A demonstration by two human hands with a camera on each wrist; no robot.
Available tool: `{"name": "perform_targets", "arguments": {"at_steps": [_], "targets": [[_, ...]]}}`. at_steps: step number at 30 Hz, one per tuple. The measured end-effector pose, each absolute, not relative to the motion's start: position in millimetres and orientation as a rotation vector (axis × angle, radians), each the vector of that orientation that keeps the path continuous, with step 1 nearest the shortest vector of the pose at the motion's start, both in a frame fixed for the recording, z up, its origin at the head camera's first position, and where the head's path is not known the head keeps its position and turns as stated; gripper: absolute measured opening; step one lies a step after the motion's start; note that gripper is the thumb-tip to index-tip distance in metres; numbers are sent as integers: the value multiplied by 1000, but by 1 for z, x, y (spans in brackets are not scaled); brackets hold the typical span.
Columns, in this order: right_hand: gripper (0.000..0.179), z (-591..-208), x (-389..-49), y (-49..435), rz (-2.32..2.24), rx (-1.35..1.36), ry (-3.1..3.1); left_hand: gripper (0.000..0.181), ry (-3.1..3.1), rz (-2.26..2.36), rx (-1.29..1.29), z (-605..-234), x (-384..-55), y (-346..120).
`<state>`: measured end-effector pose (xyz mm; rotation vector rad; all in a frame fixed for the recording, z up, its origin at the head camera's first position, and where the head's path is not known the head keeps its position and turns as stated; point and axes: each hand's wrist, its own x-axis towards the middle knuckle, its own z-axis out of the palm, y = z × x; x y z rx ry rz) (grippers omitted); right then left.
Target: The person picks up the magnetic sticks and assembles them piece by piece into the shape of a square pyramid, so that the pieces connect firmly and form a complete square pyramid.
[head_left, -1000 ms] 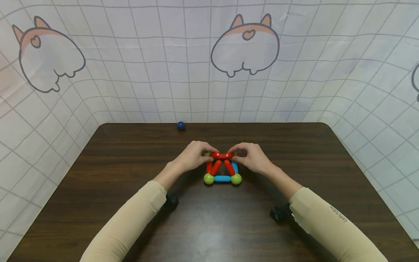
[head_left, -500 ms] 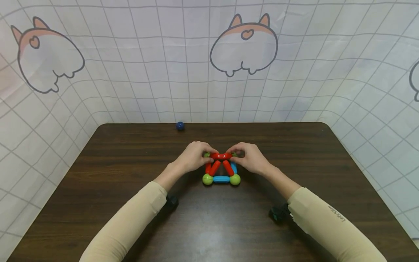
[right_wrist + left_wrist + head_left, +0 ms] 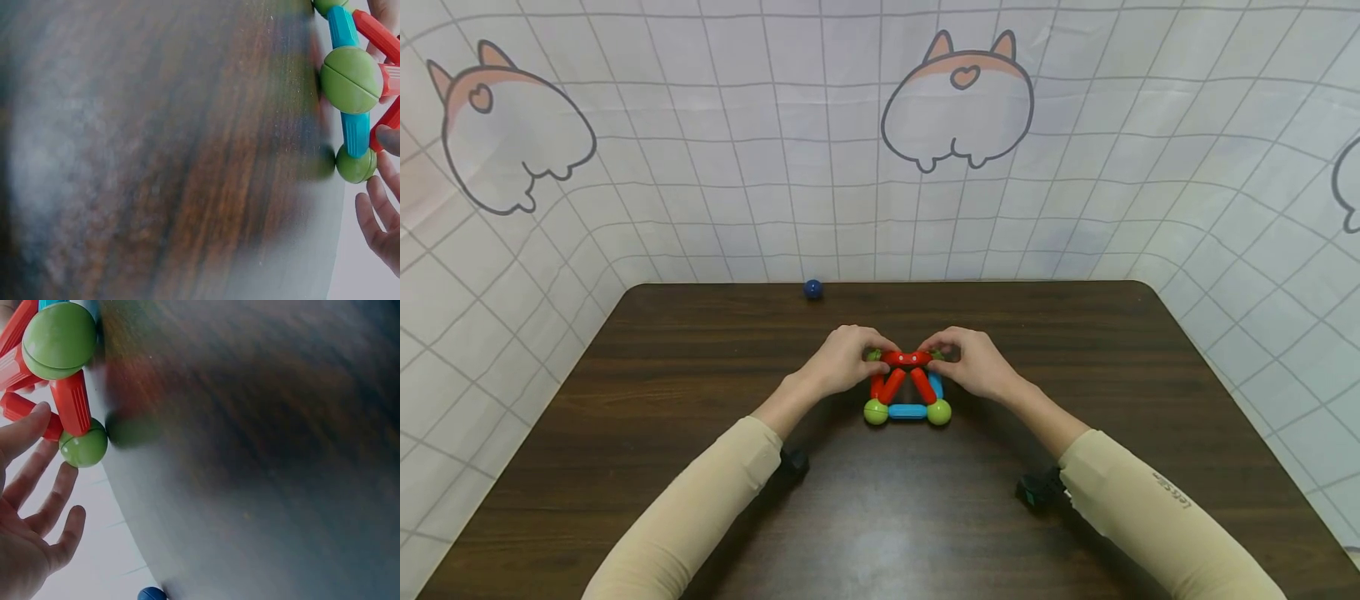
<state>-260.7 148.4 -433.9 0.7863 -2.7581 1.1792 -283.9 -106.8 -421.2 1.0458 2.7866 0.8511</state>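
Observation:
A frame of sticks and balls from a building set stands on the table. Its near side is a blue stick between two green balls. From these, two red sticks slant upward and inward. My left hand pinches a red stick that rises from a far green ball. Opposite it, my right hand pinches another red stick by the far right green ball. The upper ends of the held sticks meet or nearly meet; contact is unclear.
A loose blue ball lies at the back edge of the dark wooden table. Behind and beside it hangs a white gridded cloth. Dark wrist devices sit under both forearms.
The upper ends of the two held red sticks have come closer together since one second ago. Over the last half second both hands stay nearly still.

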Motion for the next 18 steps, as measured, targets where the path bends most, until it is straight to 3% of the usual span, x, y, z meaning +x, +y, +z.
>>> {"name": "perform_targets", "arguments": {"at_steps": [10,18], "targets": [[26,-434,-256,152,1243,737,-2770,26,2755,881,1044,-421,-285,-108],[44,-434,-249,157,1407,523,-2859,30,2725,913,1015,-420,-284,-115]]}}
